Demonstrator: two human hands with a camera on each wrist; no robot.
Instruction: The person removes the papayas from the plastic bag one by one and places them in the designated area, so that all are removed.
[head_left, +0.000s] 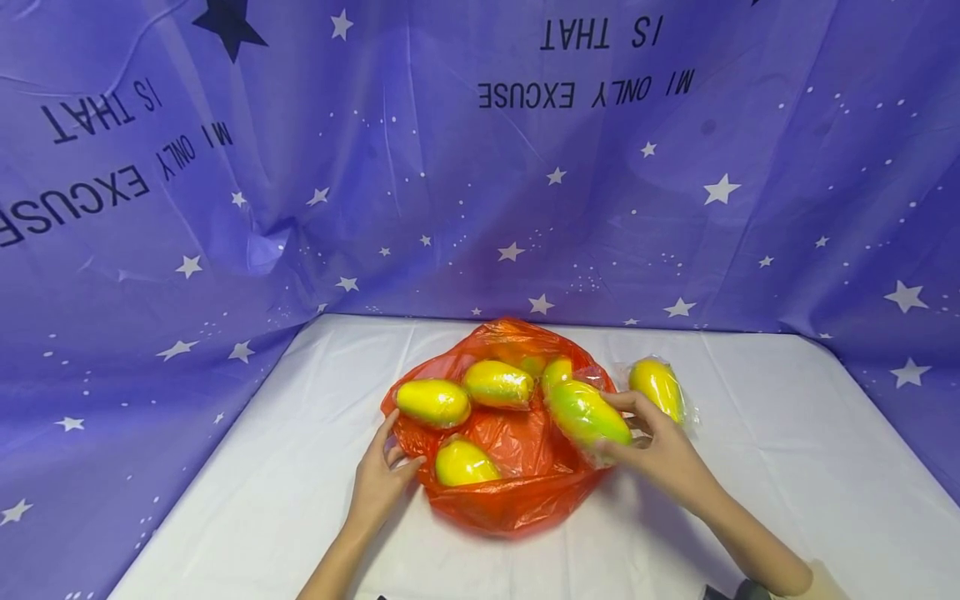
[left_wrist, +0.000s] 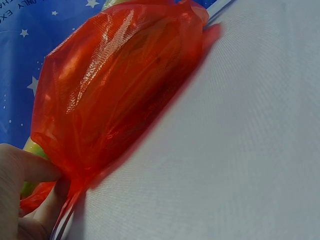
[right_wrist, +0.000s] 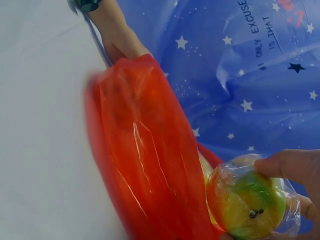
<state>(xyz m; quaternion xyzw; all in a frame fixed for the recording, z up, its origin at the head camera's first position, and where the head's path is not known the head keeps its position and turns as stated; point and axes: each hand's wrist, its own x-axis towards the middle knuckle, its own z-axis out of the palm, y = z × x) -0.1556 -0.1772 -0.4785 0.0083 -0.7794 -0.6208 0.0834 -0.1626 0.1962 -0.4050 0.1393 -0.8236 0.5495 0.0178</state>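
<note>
Between the fingers of the right hand (head_left: 663, 454), a yellow-green, oval, film-wrapped fruit (head_left: 588, 414), its dark end mark (right_wrist: 256, 213) revealed only in the right-wrist view, is gripped at the mouth of a red plastic bag (head_left: 517, 508), pinched at its left edge by the left hand (head_left: 380, 485).

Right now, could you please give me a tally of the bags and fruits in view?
Red bag: 1
Bagged fruits: at least 4
Held fruit, in the right fingers: 1
Loose fruit beside the bag: 1
Total: at least 7
</note>
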